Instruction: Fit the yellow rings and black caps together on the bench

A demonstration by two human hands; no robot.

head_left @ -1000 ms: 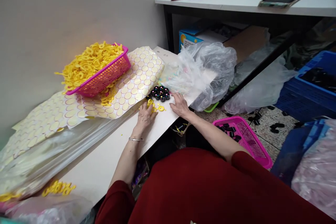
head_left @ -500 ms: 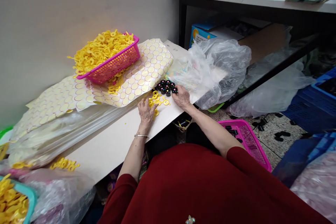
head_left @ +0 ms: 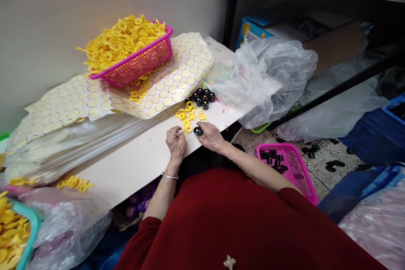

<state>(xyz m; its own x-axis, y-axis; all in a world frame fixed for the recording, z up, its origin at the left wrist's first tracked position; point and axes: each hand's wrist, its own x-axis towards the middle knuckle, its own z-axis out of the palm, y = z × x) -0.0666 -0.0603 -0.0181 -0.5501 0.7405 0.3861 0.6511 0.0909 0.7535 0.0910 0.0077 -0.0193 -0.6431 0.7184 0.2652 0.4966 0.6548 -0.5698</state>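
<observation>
My right hand (head_left: 211,136) pinches a small black round cap (head_left: 198,131) with coloured specks on its top, close to the front edge of the white table (head_left: 133,173). To its left, my left hand (head_left: 176,142) has its fingers curled with thumb and fingertips together; whatever is between them is hidden. Just beyond both hands lies a loose cluster of yellow ring pieces (head_left: 189,117) with small tabs. Behind these, several more black caps (head_left: 203,96) stand grouped upright, some with pink or yellow dots on top.
A pink basket (head_left: 139,63) heaped with yellow pieces rests on sticker sheets (head_left: 177,80) by the wall. Clear plastic bags (head_left: 275,76) crowd the right end. On the floor sits a pink tray (head_left: 297,168) with black parts. A teal basket (head_left: 31,228) is at lower left.
My right hand has drawn a black cap away from the group, back toward the table's front edge. My left hand has pulled back from the yellow pieces and curled up. The view has shifted slightly.
</observation>
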